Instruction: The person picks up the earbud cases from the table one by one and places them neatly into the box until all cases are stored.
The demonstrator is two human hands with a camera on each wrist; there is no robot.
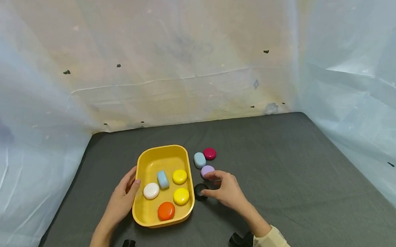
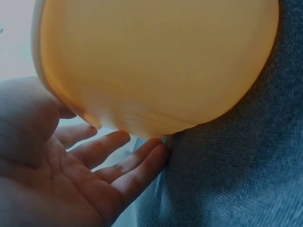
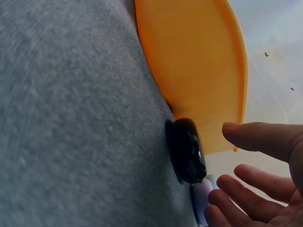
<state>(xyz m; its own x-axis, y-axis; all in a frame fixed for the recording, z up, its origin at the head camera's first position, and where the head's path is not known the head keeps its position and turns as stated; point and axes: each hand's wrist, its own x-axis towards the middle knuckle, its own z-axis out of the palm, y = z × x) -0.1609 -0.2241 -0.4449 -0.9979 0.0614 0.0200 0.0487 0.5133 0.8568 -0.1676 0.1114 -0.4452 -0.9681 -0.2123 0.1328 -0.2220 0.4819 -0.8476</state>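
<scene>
A yellow tray (image 1: 162, 156) holds a white, a light blue, an orange and two yellow smooth pieces. My left hand (image 1: 123, 197) rests against the tray's left side, its thumb at the rim and its relaxed fingers along the outer wall, as the left wrist view shows. Just right of the tray lies a black rounded piece (image 3: 187, 151), flat on the cloth. Over it hovers my right hand (image 1: 224, 188), thumb and fingers spread apart; the right wrist view shows a gap between them and the black piece. Beyond it is a lilac piece (image 1: 207, 170), partly behind the fingers.
Beyond the lilac piece, a light blue piece (image 1: 200, 160) and a crimson piece (image 1: 209, 153) lie side by side on the dark grey cloth (image 1: 273, 160). Pale plastic sheeting (image 1: 187, 63) hangs behind the table and along both sides.
</scene>
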